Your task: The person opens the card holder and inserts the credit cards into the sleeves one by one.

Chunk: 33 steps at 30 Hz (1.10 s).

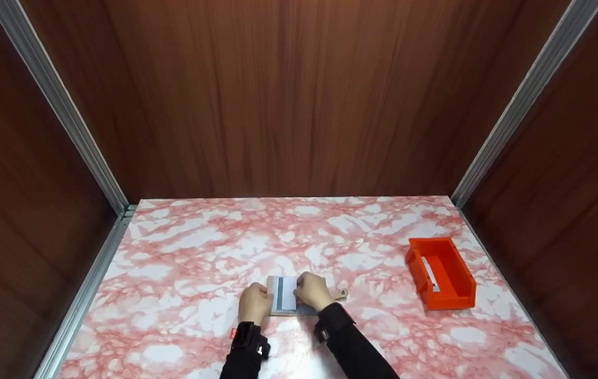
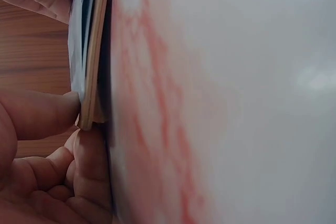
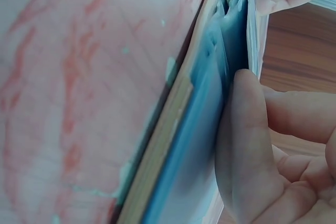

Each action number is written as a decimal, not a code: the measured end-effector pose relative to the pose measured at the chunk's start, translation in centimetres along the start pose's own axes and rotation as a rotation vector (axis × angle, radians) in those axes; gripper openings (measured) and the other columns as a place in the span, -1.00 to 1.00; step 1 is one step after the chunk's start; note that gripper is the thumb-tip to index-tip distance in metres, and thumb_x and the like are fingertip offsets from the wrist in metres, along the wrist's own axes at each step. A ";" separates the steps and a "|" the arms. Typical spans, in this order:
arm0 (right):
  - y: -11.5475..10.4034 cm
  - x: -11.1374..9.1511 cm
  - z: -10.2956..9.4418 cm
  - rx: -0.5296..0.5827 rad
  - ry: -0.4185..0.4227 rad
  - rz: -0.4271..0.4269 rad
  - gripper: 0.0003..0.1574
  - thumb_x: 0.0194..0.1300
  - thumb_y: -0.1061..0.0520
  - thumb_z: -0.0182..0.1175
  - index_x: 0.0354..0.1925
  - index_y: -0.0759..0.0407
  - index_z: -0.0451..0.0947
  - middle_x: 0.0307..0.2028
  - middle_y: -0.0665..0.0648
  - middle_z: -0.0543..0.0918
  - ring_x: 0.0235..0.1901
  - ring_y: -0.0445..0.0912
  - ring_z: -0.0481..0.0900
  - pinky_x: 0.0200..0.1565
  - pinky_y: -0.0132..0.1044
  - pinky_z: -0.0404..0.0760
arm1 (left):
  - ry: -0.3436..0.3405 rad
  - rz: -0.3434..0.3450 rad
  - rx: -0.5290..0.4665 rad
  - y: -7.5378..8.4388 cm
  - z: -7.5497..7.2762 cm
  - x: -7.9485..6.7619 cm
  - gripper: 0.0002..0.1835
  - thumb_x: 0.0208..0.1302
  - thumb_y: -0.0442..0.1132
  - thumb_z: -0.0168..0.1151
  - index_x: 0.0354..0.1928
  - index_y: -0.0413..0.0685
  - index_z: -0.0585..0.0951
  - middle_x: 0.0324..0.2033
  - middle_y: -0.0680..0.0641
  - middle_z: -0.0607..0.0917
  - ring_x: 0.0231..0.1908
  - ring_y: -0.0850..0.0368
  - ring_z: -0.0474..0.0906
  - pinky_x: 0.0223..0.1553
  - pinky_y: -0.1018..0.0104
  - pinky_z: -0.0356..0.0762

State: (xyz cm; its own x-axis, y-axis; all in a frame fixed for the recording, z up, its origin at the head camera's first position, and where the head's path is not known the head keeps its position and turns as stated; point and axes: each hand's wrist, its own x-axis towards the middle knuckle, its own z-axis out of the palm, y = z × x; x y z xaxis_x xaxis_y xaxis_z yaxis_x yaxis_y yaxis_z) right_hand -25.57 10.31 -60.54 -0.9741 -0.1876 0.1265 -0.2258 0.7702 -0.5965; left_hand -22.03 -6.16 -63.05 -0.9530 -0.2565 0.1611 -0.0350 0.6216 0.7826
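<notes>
A small card holder (image 1: 307, 309) with tan edges and bluish clear sleeves lies opened on the table, its strap tab (image 1: 342, 293) sticking out to the right. On its left half shows a white card-like leaf (image 1: 284, 293) with a dark grey stripe. My left hand (image 1: 255, 303) pinches the left edge, thumb above and fingers below the tan cover (image 2: 90, 77). From the other side, my right hand (image 1: 314, 290) pinches the edge of the leaf. In the right wrist view, its fingers (image 3: 247, 129) reach between the raised leaf and the blue sleeves (image 3: 184, 145).
An orange bin (image 1: 450, 303) stands at the right of the table, with a white strip-like piece (image 1: 430, 275) inside. Brown wood-grain panels (image 1: 288, 105) rise behind and at both sides, joined by metal rails (image 1: 67, 105). The tabletop (image 1: 188, 252) has a red-and-white marbled pattern.
</notes>
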 end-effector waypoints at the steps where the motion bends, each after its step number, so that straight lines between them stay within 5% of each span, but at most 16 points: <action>1: 0.0 0.0 0.0 -0.005 0.004 -0.007 -0.83 -0.06 0.32 0.32 -0.38 0.30 0.59 -0.52 0.12 0.66 -0.42 0.08 0.69 -0.20 -0.06 0.63 | -0.001 -0.002 -0.001 0.0 0.0 0.0 -0.90 0.02 -0.41 0.34 -0.39 -0.25 0.62 -0.52 -0.11 0.67 -0.42 -0.10 0.62 -0.31 0.03 0.55; 12: 1.1 0.1 0.4 0.016 -0.015 -0.133 -0.73 0.03 0.22 0.27 -0.25 0.34 0.61 -0.55 0.05 0.66 -0.41 0.05 0.70 0.03 0.01 0.48 | -0.010 -0.013 0.016 -0.2 0.3 0.2 -0.92 0.01 -0.40 0.31 -0.42 -0.24 0.61 -0.55 -0.10 0.65 -0.45 -0.09 0.60 -0.33 0.02 0.54; 20: 0.1 -0.4 -0.5 0.174 -0.101 -0.012 -0.71 0.08 0.38 0.24 -0.17 0.47 0.55 -0.54 0.11 0.65 -0.61 -0.09 0.68 -0.42 -0.28 0.66 | -0.008 -0.008 0.015 -0.3 0.3 0.3 -0.92 0.01 -0.39 0.31 -0.43 -0.23 0.61 -0.55 -0.09 0.65 -0.45 -0.10 0.60 -0.33 0.02 0.54; 27: 0.3 -0.8 -1.2 0.118 -0.084 -0.034 -0.66 0.08 0.33 0.26 -0.13 0.46 0.57 -0.50 0.10 0.62 -0.49 -0.08 0.64 -0.31 -0.23 0.62 | -0.010 0.023 -0.010 -0.4 0.3 0.3 -0.91 0.03 -0.39 0.32 -0.41 -0.27 0.61 -0.53 -0.11 0.65 -0.45 -0.10 0.60 -0.32 0.02 0.55; 33: 0.7 -1.2 -2.3 0.220 -0.132 -0.003 -0.63 0.20 0.32 0.25 -0.03 0.49 0.53 -0.48 0.11 0.63 -0.49 0.03 0.70 -0.36 -0.12 0.64 | -0.018 0.020 0.007 -0.4 0.2 0.2 -0.90 0.02 -0.39 0.33 -0.41 -0.27 0.60 -0.53 -0.11 0.65 -0.45 -0.10 0.60 -0.31 0.01 0.55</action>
State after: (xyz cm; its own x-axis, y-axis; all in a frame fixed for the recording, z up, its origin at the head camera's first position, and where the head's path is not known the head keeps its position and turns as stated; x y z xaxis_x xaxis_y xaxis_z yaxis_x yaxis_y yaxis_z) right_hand -24.56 12.51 -59.26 -0.9598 -0.2787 0.0326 -0.2060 0.6212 -0.7561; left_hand -22.30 -6.32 -63.50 -0.9588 -0.2308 0.1655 -0.0182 0.6314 0.7752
